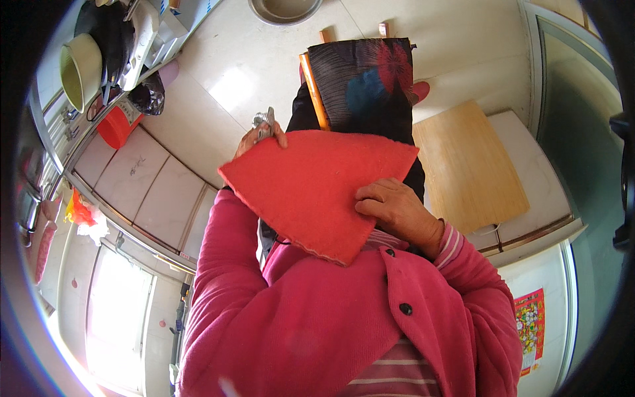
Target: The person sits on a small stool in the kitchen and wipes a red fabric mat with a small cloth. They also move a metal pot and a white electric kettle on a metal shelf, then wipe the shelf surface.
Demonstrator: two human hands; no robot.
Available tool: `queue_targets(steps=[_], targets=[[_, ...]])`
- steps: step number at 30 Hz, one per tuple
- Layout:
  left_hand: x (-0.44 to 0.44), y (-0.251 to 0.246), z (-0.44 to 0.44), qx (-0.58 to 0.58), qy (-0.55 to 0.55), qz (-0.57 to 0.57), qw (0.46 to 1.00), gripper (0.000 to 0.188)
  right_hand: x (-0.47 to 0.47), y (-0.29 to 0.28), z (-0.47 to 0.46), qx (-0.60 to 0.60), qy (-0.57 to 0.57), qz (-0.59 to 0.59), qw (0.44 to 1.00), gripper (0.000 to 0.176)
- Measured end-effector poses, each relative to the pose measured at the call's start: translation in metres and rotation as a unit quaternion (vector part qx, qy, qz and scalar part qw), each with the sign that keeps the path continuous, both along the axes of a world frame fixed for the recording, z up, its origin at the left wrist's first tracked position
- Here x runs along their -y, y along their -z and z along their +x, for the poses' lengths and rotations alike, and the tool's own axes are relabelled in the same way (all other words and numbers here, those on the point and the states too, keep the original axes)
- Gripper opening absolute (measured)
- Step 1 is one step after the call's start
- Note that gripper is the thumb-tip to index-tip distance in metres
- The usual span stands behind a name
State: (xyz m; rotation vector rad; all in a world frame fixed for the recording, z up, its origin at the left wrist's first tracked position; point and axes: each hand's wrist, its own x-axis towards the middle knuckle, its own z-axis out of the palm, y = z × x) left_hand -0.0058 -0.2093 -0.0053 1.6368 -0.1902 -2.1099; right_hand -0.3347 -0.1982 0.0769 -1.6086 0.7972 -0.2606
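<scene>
A red felt-like cloth (pixel 307 188) with a curved top edge and a pointed lower corner is spread in front of my torso, above my lap. At its upper left edge, my left hand (pixel 255 141) is partly hidden behind the cloth, the thumb resting over the edge. That hand also holds a crumpled silvery-grey object (pixel 264 119), too small to identify. On the right part of the cloth lies my right hand (pixel 399 208), its fingers curled and thumb close to the forefinger. Whether it pinches the fabric or something small is unclear.
A wooden stool (pixel 315 92) with a dark flower-patterned cover (pixel 364 74) stands before my legs. To the right, a wooden cutting board (pixel 471 168) lies on a tiled ledge (pixel 536 168). A metal basin (pixel 285 17) sits on the floor; a red container (pixel 116 126) is by the left counter.
</scene>
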Motion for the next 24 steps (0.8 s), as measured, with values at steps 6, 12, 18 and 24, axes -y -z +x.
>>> queue_targets(steps=[6, 12, 18, 24], targets=[[0.001, -0.029, 0.01, 0.032, 0.028, 0.026, 0.999, 0.032, 0.008, -0.005, 0.004, 0.013, -0.005, -0.019, 1.0, 0.013], [0.023, -0.034, 0.015, -0.002, 0.015, -0.09, 0.996, 0.031, 0.025, -0.021, -0.006, 0.004, 0.021, -0.062, 0.998, 0.012], [0.059, -0.052, 0.008, 0.014, -0.016, -0.176, 0.984, 0.037, 0.046, -0.022, -0.011, -0.036, 0.068, -0.139, 0.987, 0.014], [0.045, -0.022, -0.001, 0.114, 0.059, -0.113, 0.985, 0.033, 0.033, 0.03, -0.024, -0.151, 0.104, -0.161, 0.97, 0.016]])
